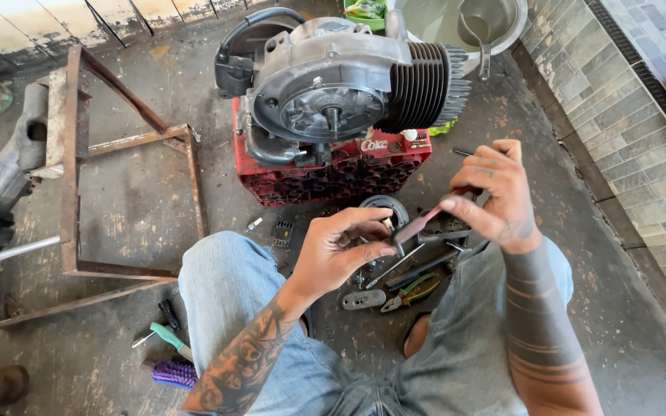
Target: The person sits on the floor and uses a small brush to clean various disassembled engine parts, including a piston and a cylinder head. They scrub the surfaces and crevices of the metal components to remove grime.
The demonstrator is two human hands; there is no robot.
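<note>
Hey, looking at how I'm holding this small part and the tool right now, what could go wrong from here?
The right hand drives a red-handled tool toward the left hand pinching a small part; a slip could jab the fingers. A dropped part might get lost among the tools on the floor. The engine on the red crate might tip if bumped.

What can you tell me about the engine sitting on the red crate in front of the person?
The engine is a grey metal unit, grimy and worn. A round side cover with a short central shaft faces the camera; a cylinder with dark cooling fins sticks out to the picture's right. A black hose arches over its top left to a black box-like part. It rests upright on a red plastic crate, on the stained concrete floor. Neither hand touches it.
</note>
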